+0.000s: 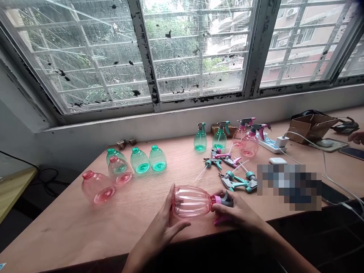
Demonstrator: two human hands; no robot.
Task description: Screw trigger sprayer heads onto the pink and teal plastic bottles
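- On my feed, R hand (239,209) has thumb and fingers closed round a grey-and-pink plastic spray head (227,201), pinching it at the neck end; its pink trigger (223,220) sticks out below, toward the near edge.
- L hand (162,223): fingers laid against the base of a clear pink ribbed plastic bottle (192,203), thumb spread well off them, so no firm pinch that I can see.
- Key relation, I'd say: btl lies on its side b/w the hands, long axis approx L–R, base toward L, neck toward R. R hand is nearer the joint w/ the head; L is nearer the base. Can't tell if the collar's tight, or if the btl touches the wooden table (71,231).
- Just beyond R hand: loose teal-and-grey plastic spray heads (239,185), w/ pink-and-grey plastic spray heads (231,162) behind.
- Further back: green bottles with heads fitted (200,141) and pink bottles with heads fitted (249,146), all upright.
- Off to L: open-necked green bottles (157,159) and open-necked pink bottles (98,188), no heads on.
- Far R: white power strip (271,145), open brown cardboard box (308,128), plus a co-worker's hand (356,137) at frame edge.
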